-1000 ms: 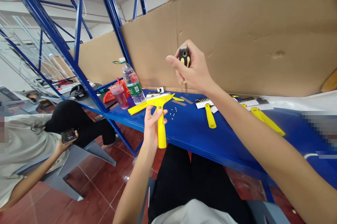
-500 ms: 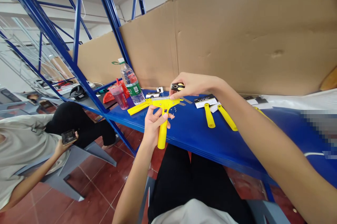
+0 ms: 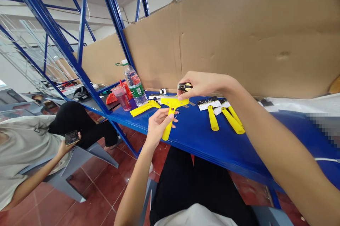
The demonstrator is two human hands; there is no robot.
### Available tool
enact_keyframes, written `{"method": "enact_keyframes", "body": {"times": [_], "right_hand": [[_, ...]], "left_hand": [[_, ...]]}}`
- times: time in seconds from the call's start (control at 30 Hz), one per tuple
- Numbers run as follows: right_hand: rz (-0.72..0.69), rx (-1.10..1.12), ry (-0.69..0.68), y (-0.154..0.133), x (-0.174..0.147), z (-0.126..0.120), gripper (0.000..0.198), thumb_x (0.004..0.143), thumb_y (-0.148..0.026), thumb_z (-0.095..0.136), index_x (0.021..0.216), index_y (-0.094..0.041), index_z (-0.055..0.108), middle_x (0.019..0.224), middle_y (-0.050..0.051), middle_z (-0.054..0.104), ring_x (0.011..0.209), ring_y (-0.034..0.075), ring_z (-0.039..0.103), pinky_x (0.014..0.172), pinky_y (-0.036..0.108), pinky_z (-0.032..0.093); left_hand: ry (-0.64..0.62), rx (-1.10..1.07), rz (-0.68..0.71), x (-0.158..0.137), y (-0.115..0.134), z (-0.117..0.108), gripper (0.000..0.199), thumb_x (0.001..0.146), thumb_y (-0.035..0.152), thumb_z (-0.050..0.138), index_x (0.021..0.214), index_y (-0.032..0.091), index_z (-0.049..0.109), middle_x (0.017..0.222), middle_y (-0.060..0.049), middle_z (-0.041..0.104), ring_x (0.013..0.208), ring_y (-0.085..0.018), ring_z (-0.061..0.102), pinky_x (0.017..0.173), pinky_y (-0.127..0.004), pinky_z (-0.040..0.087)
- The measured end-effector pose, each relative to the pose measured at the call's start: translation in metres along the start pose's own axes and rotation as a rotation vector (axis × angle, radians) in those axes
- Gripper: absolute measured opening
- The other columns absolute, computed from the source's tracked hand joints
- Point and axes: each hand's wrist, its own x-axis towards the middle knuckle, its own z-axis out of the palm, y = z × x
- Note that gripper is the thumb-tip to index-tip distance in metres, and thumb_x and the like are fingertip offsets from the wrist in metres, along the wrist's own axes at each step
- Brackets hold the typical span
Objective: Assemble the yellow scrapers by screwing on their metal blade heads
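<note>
My left hand (image 3: 158,123) is closed around the handle of a yellow scraper (image 3: 174,102). The scraper's wide head points up and away from me, and its handle slants down toward me. In my right hand (image 3: 195,83) is a short black-and-yellow tool handle (image 3: 185,86); the tool's other end is hidden. My right fingertips are at the top right of the scraper head, where they touch or nearly touch it. Just left of it, another yellow scraper (image 3: 145,108) lies on the blue table (image 3: 196,134).
Several yellow-handled scrapers (image 3: 213,118) with white-and-black blade covers lie to the right. A water bottle (image 3: 136,88) and a red drink cup (image 3: 122,97) stand at back left. Cardboard (image 3: 225,41) walls off the back. A seated person (image 3: 29,155) holds a phone at left.
The held scraper has moved right and slightly up, and its head now stands apart from the scraper lying at left. My right hand has shifted right with it. The view has moved slightly.
</note>
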Motion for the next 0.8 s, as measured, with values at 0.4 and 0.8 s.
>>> {"method": "enact_keyframes", "body": {"times": [0.4,0.8], "right_hand": [[0.069,-0.025,0.208,0.002,-0.022,-0.018,0.041,0.094,-0.065,0.076,0.093,-0.024,0.082,0.070,0.002,0.067,0.056,0.013,0.048,0.055,0.032,0.033],[0.023,-0.073,0.245,0.006,-0.012,-0.012,0.041,0.092,-0.060,0.078,0.105,-0.022,0.085,0.089,0.006,0.077,0.075,0.019,0.061,0.066,0.034,0.040]], "left_hand": [[-0.053,0.001,-0.040,0.000,-0.009,0.000,0.044,0.101,0.057,0.075,0.113,0.014,0.079,0.085,-0.005,0.071,0.058,-0.010,0.057,0.049,-0.022,0.045],[-0.210,-0.620,-0.484,0.003,-0.011,-0.001,0.040,0.112,0.034,0.046,0.097,0.014,0.075,0.053,0.008,0.029,0.035,-0.006,0.019,0.034,-0.019,0.023]]}}
